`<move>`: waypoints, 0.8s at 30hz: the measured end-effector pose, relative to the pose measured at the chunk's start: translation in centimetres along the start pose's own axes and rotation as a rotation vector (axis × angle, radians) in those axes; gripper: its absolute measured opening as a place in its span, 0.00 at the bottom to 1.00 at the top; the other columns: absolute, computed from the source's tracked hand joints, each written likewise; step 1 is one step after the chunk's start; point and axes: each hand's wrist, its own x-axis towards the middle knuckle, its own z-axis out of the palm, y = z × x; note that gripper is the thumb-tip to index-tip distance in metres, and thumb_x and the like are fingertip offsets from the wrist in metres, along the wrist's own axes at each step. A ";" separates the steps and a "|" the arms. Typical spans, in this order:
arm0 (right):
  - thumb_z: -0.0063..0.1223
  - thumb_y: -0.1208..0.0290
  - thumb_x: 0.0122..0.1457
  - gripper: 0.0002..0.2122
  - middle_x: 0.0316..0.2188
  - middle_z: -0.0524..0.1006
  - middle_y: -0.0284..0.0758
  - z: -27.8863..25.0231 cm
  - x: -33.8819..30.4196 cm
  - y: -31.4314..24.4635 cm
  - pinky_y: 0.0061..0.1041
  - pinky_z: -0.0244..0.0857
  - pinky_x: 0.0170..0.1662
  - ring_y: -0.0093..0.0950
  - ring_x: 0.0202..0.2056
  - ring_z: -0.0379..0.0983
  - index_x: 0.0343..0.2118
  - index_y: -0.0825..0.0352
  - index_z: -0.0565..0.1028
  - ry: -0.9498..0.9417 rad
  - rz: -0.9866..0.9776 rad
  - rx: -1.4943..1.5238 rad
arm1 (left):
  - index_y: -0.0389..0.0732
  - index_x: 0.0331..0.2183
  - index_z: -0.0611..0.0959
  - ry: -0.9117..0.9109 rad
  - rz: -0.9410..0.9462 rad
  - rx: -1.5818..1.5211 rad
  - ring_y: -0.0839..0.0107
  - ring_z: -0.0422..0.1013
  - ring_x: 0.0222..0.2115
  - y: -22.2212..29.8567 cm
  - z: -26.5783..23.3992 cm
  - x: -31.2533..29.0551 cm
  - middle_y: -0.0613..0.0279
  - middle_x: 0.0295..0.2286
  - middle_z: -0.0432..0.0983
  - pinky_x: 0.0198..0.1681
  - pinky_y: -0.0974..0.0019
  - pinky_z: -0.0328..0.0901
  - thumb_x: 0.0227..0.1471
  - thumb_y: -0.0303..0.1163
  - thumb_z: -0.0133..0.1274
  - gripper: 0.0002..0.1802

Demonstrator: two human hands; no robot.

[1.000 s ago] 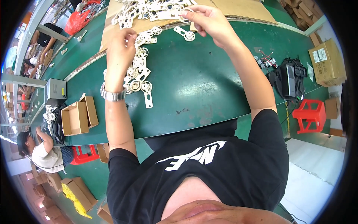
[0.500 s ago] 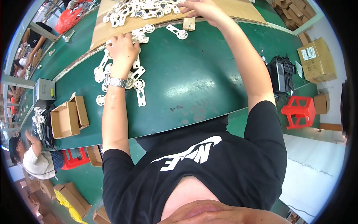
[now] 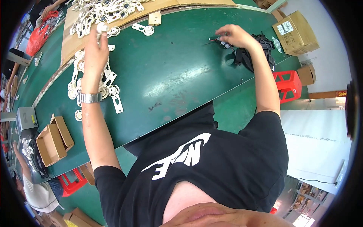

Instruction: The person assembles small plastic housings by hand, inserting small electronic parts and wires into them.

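My left hand [image 3: 95, 56] is raised over the table's left side. Its fingertips pinch a small white plastic part [image 3: 102, 28] with a round end. Under and beside that wrist lie several flat white plastic arms with ring-shaped ends [image 3: 113, 90]. At the right, my right hand [image 3: 239, 37] hovers by a small dark device with thin wires [image 3: 224, 43]; its thumb and fingers are bent but apart. Black straps and casings [image 3: 245, 58] lie beneath that hand, partly hidden by the forearm.
A heap of white plastic parts [image 3: 106, 13] lies on cardboard at the far edge. One white arm [image 3: 143, 29] and a small wooden block [image 3: 154, 18] lie near it. An open carton [image 3: 51, 145] stands left; a large carton [image 3: 297, 33] and red stool [image 3: 289, 87] stand right.
My right hand has moved from the far heap to the dark gear on the right. My left hand has lifted a small white part from the pile. The whole view has shifted.
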 end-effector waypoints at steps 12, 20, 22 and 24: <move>0.57 0.64 0.66 0.14 0.44 0.83 0.41 2.1 0.2 0.9 0.36 0.66 0.57 0.41 0.50 0.78 0.50 0.65 0.80 0.348 -0.070 -0.159 | 0.35 0.54 0.76 -0.190 0.124 -0.020 0.44 0.77 0.49 0.8 4.1 -6.4 0.42 0.45 0.81 0.52 0.52 0.71 0.65 0.32 0.56 0.19; 0.56 0.69 0.68 0.15 0.38 0.84 0.39 -0.2 2.6 -5.6 0.29 0.73 0.47 0.28 0.41 0.81 0.56 0.65 0.78 0.553 -0.080 0.320 | 0.37 0.51 0.81 -0.155 0.190 -0.078 0.55 0.77 0.46 1.1 3.2 -7.0 0.52 0.44 0.80 0.50 0.60 0.71 0.63 0.28 0.58 0.15; 0.57 0.70 0.69 0.13 0.39 0.84 0.33 0.0 3.6 -7.8 0.27 0.74 0.47 0.23 0.40 0.80 0.53 0.68 0.78 0.426 -0.272 0.619 | 0.37 0.50 0.81 -0.120 0.237 -0.069 0.55 0.76 0.45 1.3 3.1 -6.6 0.53 0.44 0.80 0.49 0.60 0.71 0.62 0.27 0.58 0.15; 0.55 0.74 0.70 0.12 0.45 0.82 0.31 0.4 4.2 -12.7 0.23 0.72 0.49 0.22 0.45 0.79 0.54 0.68 0.78 0.173 -0.483 0.625 | 0.37 0.48 0.81 -0.045 0.292 -0.086 0.55 0.73 0.44 1.0 2.8 -6.7 0.54 0.41 0.77 0.49 0.58 0.69 0.60 0.25 0.60 0.14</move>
